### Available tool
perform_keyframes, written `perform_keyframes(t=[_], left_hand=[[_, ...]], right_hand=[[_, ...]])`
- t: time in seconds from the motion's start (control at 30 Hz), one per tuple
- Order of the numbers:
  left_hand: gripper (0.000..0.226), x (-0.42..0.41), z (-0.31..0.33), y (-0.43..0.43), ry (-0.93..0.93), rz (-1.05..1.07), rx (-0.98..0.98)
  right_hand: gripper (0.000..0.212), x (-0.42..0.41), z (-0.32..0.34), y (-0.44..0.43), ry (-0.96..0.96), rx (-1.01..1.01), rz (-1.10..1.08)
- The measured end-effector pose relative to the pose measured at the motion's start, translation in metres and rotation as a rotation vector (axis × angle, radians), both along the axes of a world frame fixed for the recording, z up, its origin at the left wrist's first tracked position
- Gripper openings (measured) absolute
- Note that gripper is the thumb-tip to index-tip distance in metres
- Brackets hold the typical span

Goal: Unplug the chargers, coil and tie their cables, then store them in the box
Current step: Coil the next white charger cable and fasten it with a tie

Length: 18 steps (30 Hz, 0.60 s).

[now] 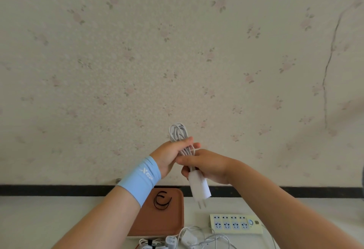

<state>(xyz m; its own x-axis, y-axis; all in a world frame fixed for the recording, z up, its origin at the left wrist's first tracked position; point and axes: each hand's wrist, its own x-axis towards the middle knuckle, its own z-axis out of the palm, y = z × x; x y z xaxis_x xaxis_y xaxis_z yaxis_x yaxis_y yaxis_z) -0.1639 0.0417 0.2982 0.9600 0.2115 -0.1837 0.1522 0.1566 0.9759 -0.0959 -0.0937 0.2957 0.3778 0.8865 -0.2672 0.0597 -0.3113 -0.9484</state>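
Left of the power strip (235, 224), a brown tray (157, 223) on the table (59, 219) holds a few black ties (162, 200), so tying looks unfinished. Below the tray, at the picture's bottom edge, lies a tied bundle (150, 243), seemingly one charger already done.

Above the strip and slightly left, both hands are raised before the wall. The left hand (169, 156) has its fingers curled round a coiled cable (178, 132). The right hand (208, 165) grips the coil's lower end, where its white charger (200, 188) hangs with prongs down. This one is unplugged and coiled, and I see no tie on it.

Every socket I can see on the strip is empty, so unplugging appears complete. Just below-left of the strip a loose charger (190, 240) and its uncoiled cable (218, 239) wait.

The box cannot be made out. The bottom edge cuts off the bundle and cables, so the number of chargers is unclear. Fingers hide the middle of the coil.
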Motion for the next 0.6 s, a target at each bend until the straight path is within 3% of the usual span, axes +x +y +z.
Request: perform_keyframes(t=[0.13, 0.3, 0.4, 0.5, 0.6], left_hand=[[0.019, -0.001, 0.003, 0.013, -0.005, -0.008, -0.249], [0.022, -0.001, 0.002, 0.026, -0.026, 0.179, -0.456], [0.029, 0.001, -0.010, 0.039, -0.024, 0.232, -0.491], [0.030, 0.001, -0.026, 0.049, 0.024, 0.245, -0.469], [0.027, -0.001, -0.041, 0.059, 0.103, 0.291, -0.327]], right_hand=[[0.031, 0.009, -0.005, 0.001, 0.305, 0.064, -0.027], [0.036, 0.023, -0.019, 0.005, 0.442, 0.034, -0.118], [0.057, 0.024, -0.026, 0.012, 0.443, 0.020, -0.178], [0.045, 0.023, -0.040, 0.024, 0.400, -0.012, -0.209], [0.038, 0.025, -0.060, 0.036, 0.298, -0.094, -0.193]])
